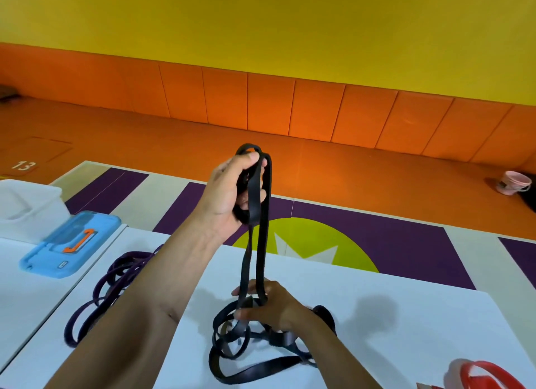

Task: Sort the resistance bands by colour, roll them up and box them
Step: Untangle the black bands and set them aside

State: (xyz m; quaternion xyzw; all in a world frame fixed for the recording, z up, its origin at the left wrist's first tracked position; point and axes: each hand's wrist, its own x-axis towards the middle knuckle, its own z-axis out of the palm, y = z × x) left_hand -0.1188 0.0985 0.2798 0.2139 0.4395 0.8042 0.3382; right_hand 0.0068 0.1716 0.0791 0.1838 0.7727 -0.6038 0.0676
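Observation:
My left hand is raised above the white table and grips the folded top of a black resistance band. Two strands of that band hang straight down to my right hand, which pinches them low over the table. Below it more black band lies in a loose tangle. A purple band lies heaped to the left, partly hidden behind my left forearm. A red band shows at the bottom right corner.
A clear white plastic box stands at the far left with a blue lid next to it on a second white table. Beyond are orange floor mats, a purple and green mat, and a pink bucket at the right.

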